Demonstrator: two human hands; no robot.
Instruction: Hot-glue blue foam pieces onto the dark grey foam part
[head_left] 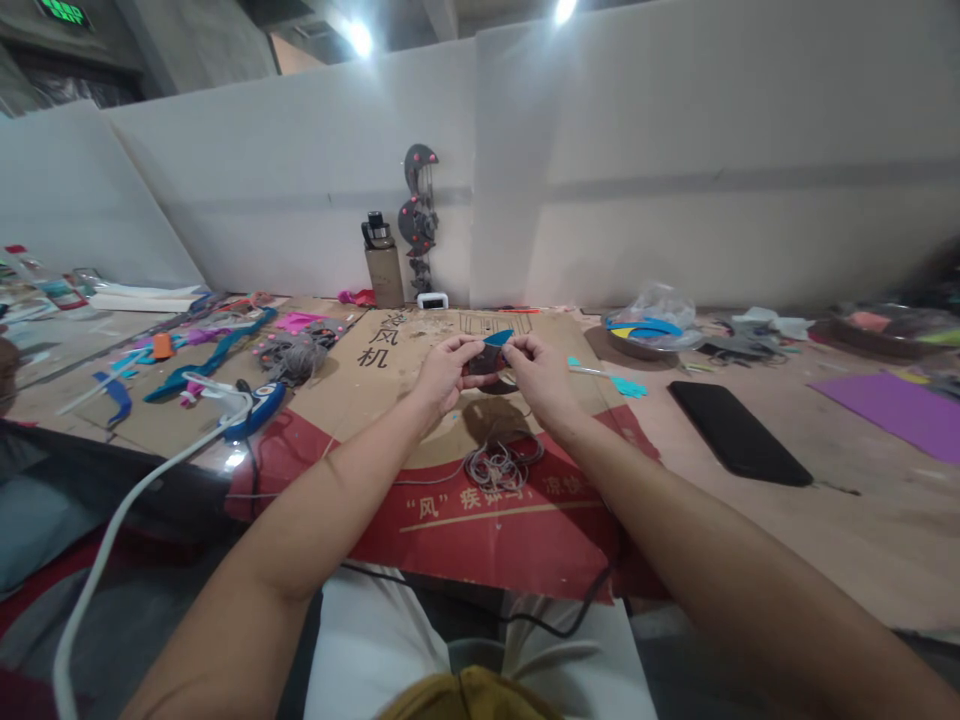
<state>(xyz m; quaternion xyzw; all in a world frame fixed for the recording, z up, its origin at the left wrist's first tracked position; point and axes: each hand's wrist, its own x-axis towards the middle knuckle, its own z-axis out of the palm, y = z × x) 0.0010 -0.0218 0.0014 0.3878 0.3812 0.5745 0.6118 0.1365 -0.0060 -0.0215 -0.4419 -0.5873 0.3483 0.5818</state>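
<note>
- Left hand [450, 372] is above the cardboard sheet [487, 550], and its thumb and fingers are closed on a dark flat piece [484, 362].
- Between the two hands, over the far part of the cardboard sheet, a blue pointed piece [498, 338] rises above the dark flat piece; whether these two are joined, I cannot tell.
- Right hand [536, 372] is also above the cardboard sheet, and its thumb and finger pinch the blue pointed piece.
- To the left of the cardboard sheet lies a long blue strip [215, 360], and nearer is a blue and white power strip [256, 410], at the sheet's left edge.
- Grey yarn [296, 352] makes a heap just beside the sheet's far left part.
- Behind the cardboard sheet, a bottle [385, 275] stands upright, and to its right a dark ornament [417, 215] hangs at the wall.
- On the cardboard sheet, below the hands, lies a loose coil of grey cord [504, 465].
- To the right of the cardboard sheet are a bowl [643, 348], a black case [735, 432] and, farther right, a purple sheet [896, 408].
</note>
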